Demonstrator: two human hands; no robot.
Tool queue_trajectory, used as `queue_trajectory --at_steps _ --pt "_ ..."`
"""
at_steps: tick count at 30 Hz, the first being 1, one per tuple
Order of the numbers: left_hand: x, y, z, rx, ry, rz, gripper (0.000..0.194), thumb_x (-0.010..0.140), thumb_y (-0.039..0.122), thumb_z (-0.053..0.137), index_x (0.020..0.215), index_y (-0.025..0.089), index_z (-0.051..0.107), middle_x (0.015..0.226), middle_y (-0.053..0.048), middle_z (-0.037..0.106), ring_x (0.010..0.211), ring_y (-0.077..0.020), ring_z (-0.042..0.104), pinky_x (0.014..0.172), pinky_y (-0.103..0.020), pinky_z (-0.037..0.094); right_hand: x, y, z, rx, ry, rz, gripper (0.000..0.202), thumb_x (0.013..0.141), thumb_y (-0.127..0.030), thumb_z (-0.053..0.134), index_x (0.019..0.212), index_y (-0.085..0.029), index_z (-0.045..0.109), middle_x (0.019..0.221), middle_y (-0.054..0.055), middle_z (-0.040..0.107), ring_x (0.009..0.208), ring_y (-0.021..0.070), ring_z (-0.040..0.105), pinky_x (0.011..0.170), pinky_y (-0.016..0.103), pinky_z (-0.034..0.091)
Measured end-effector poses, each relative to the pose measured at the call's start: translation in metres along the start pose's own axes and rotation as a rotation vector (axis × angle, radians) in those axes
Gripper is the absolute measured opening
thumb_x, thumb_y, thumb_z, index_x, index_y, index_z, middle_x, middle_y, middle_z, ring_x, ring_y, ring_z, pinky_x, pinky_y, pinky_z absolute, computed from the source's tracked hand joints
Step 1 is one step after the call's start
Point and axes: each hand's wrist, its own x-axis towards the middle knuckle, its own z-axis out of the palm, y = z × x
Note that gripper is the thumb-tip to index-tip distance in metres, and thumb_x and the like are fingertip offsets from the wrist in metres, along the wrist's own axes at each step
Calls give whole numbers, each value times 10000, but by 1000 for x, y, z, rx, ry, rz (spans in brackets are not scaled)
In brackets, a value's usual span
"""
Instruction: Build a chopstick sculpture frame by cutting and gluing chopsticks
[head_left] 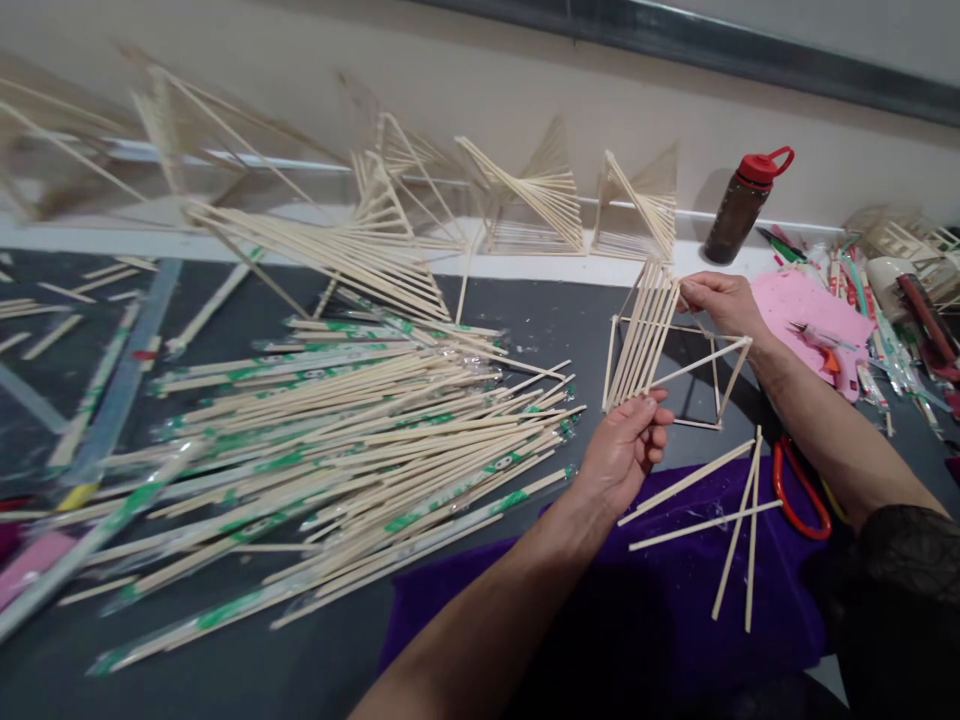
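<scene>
A small open frame of wooden sticks (pixel 637 345) stands on the dark table, with several sticks set side by side across its left part. My left hand (pixel 626 445) pinches the lower end of the rightmost stick in that row, near the frame's front bar. At the upper end of the same row, my right hand (pixel 720 303) is closed with thumb and fingertips on the stick's tip. Below the frame, several loose sticks (pixel 705 525) lie on a purple cloth (pixel 600 600).
A large heap of wrapped chopsticks (pixel 360 430) covers the table's left half. Finished-looking stick structures (pixel 525 190) line the wall. A red-capped bottle (pixel 739 210) stands behind my right hand. Red-handled scissors (pixel 799 495), a pink sheet (pixel 795 300) and a glue gun (pixel 844 370) lie right.
</scene>
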Motion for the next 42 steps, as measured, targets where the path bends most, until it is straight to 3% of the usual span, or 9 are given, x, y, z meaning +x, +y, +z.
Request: queue_trajectory --at_steps 15,42 --pt "0 2 1 8 13 -7 185 857 292 655 877 109 652 603 4 598 412 -36 494 345 -112 312 -2 0 -1 40 -6 17 296 672 -467 729 679 -172 709 599 4 630 576 114 520 596 266 429" --pt "0 4 3 20 15 -8 161 892 248 599 855 98 647 586 -1 603 393 -37 487 336 -113 316 -3 -2 -1 -12 3 -6 290 690 -433 690 640 -148 687 588 7 611 567 107 467 593 261 380"
